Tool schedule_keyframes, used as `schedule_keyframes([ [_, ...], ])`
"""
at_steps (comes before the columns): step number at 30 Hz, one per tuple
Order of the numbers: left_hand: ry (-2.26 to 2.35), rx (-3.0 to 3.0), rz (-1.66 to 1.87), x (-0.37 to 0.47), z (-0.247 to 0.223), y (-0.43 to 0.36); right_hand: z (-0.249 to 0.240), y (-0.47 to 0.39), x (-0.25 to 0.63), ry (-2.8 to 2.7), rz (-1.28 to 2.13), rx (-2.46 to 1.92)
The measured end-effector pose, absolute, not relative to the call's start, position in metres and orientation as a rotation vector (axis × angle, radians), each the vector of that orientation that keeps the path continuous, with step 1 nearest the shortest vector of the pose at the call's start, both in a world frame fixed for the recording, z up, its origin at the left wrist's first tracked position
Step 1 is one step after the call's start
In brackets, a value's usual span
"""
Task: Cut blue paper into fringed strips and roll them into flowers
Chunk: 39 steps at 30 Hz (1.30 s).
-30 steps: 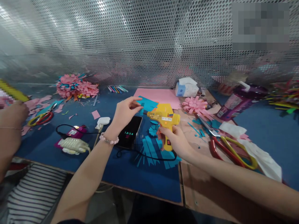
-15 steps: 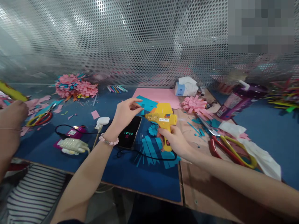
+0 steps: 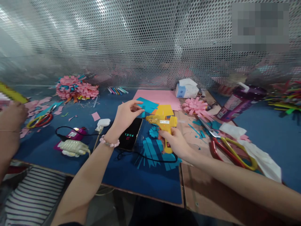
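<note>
My right hand (image 3: pixel 176 142) is wrapped round the handle of a yellow glue gun (image 3: pixel 166 123), whose nozzle points left. Facing the nozzle, my left hand (image 3: pixel 129 113) pinches a small blue paper strip (image 3: pixel 143 114) between thumb and finger. Strip and nozzle are very close, with a slight gap. Under my left hand lies a dark phone (image 3: pixel 130 135) reading 12:04. Below the glue gun sit a small curled blue paper flower (image 3: pixel 154 131) and fringed blue paper strips (image 3: pixel 150 149). Blue paper (image 3: pixel 147 104) and yellow paper (image 3: pixel 165 110) lie behind the gun.
Large scissors (image 3: pixel 225 147), a pink paper flower (image 3: pixel 196 107), a tissue box (image 3: pixel 187 89) and a purple bottle (image 3: pixel 240 102) stand or lie right. Leftward are a power bank (image 3: pixel 74 134), a white plug (image 3: pixel 103 123) and another person's hand (image 3: pixel 14 116). A black cord (image 3: pixel 150 157) crosses the front.
The glue gun's nozzle has drawn back slightly to the right and down from the blue strip. My left hand keeps its pinch, almost in the same place.
</note>
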<state>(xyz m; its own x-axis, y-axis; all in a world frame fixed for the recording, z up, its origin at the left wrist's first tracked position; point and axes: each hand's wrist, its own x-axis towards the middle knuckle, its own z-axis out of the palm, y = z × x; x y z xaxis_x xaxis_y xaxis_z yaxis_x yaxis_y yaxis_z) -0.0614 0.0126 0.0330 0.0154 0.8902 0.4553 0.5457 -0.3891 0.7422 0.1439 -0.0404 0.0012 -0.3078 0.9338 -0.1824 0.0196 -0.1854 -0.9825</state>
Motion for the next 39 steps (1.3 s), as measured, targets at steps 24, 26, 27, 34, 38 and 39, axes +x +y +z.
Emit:
schedule_keyframes([
  [24,1.475,1.974,1.304,-0.0618,0.0295,0.0142,0.0017,-0.0422,0.1442,-1.3,1.603,-1.202],
  [26,1.476,1.97,1.304,-0.0612,0.0299,0.014,0.0017,-0.0424,0.1443,-1.294,1.606,-1.199],
  [27,1.475,1.969,1.304,-0.061,0.0301,0.0139,0.0014,-0.0423,0.1445,-1.296,1.607,-1.193],
  [34,1.479,1.979,1.301,-0.0607,0.0317,0.0118,-0.0023,-0.0406,0.1451,-1.306,1.59,-1.215],
  [38,1.477,1.986,1.291,-0.0607,0.0321,0.0115,-0.0038,-0.0406,0.1449,-1.299,1.592,-1.211],
  [39,1.479,1.986,1.289,-0.0606,0.0322,0.0116,-0.004,-0.0407,0.1449,-1.299,1.591,-1.209],
])
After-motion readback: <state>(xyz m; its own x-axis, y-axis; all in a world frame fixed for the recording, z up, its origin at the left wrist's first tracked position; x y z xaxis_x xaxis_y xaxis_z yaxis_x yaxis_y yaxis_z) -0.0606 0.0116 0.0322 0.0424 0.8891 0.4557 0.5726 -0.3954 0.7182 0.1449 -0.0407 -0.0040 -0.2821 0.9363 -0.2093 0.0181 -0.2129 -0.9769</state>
